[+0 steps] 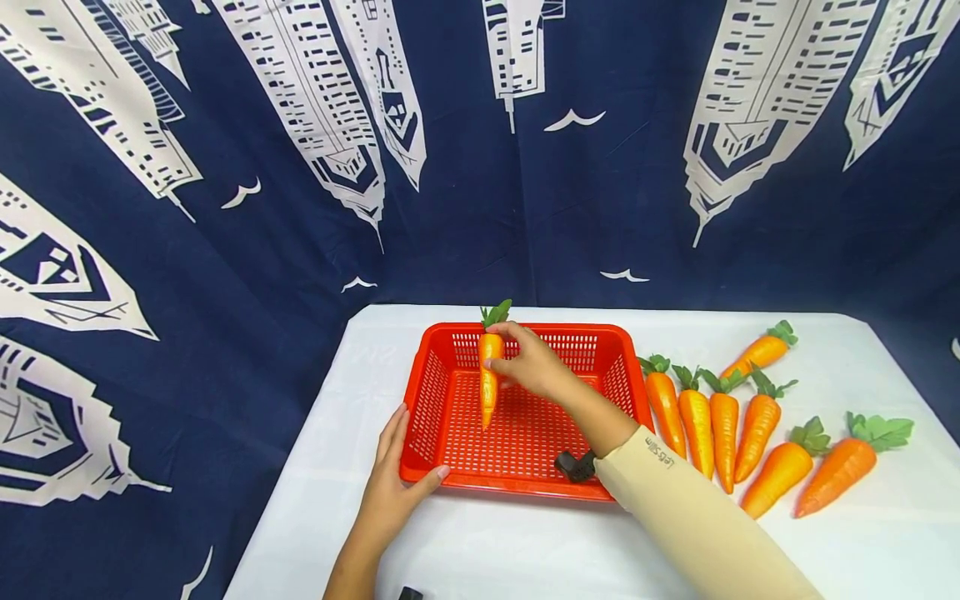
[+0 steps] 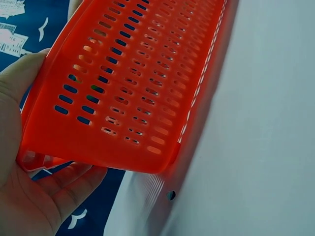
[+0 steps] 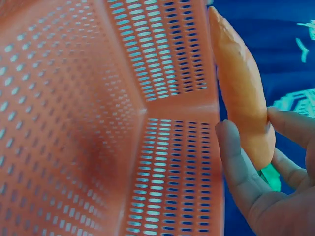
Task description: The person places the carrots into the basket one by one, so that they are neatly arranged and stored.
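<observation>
A red plastic basket with slotted walls stands on the white table. My left hand grips its near left corner, thumb along the front and fingers along the left side; the left wrist view shows this hand around the corner of the basket. Over the basket, my right hand pinches an orange toy-like carrot near its leafy top, tip pointing down. In the right wrist view the carrot sits between thumb and fingers of the right hand.
Right of the basket lie several more carrots with green leaves, some close to its wall. A small black device shows at the right wrist by the front rim. Behind the table hangs a dark blue cloth with white buildings.
</observation>
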Tool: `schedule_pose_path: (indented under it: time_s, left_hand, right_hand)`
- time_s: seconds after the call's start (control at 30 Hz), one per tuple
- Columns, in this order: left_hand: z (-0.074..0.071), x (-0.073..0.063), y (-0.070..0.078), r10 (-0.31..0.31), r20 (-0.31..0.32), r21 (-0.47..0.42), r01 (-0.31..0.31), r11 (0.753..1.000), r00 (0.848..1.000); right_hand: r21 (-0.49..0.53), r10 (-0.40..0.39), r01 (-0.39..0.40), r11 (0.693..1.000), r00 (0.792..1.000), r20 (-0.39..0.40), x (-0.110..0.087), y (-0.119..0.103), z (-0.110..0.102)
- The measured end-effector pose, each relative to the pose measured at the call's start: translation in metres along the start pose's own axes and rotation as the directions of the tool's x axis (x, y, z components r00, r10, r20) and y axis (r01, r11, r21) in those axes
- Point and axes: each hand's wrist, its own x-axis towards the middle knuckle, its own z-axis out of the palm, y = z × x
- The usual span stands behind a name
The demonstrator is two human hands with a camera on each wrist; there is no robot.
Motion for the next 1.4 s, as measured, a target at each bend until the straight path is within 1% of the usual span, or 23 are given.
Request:
schedule_pose_path:
  time_s: [0.17,0.27,0.4,0.57,0.77,0.93,1.07,1.27,1.4]
  left_hand:
    - [0.001,0.000,-0.002,-0.001,-0.003,0.008,0.001,1.000,1.000]
    - [0.000,0.000,-0.003,-0.004,-0.005,0.013,0.004,1.000,1.000]
    - [0.000,0.000,-0.003,-0.004,-0.007,0.017,0.005,1.000,1.000]
    - [0.001,0.001,-0.003,0.006,-0.005,0.014,-0.006,1.000,1.000]
    - [0.001,0.001,-0.005,0.023,-0.002,0.013,-0.023,1.000,1.000]
    - [0.000,0.001,-0.004,0.028,-0.006,0.010,-0.028,1.000,1.000]
    - [0.001,0.001,-0.004,0.032,-0.006,0.022,-0.031,0.999,0.999]
    - [0.001,0.000,-0.004,0.014,-0.004,0.023,-0.013,1.000,1.000]
    - [0.000,-0.001,-0.003,0.023,-0.011,0.032,-0.023,0.999,1.000]
  right_hand:
    - [0.007,0.067,-0.067,0.998,0.997,0.044,0.004,0.011,0.006]
    - [0.018,0.092,-0.093,0.996,0.993,0.068,0.004,0.015,0.007]
    - [0.013,0.134,-0.135,0.991,0.988,0.083,0.004,0.021,0.008]
    - [-0.009,0.198,-0.198,0.980,0.975,0.095,0.005,0.032,0.009]
    - [-0.048,0.257,-0.253,0.966,0.956,0.139,0.008,0.045,0.010]
    - [-0.119,0.270,-0.256,0.959,0.954,0.127,0.008,0.050,0.009]
    - [-0.180,0.262,-0.238,0.954,0.957,0.122,0.009,0.055,0.008]
    - [-0.249,0.215,-0.183,0.951,0.970,0.109,0.012,0.060,0.007]
    - [-0.266,0.179,-0.149,0.952,0.980,0.091,0.012,0.058,0.005]
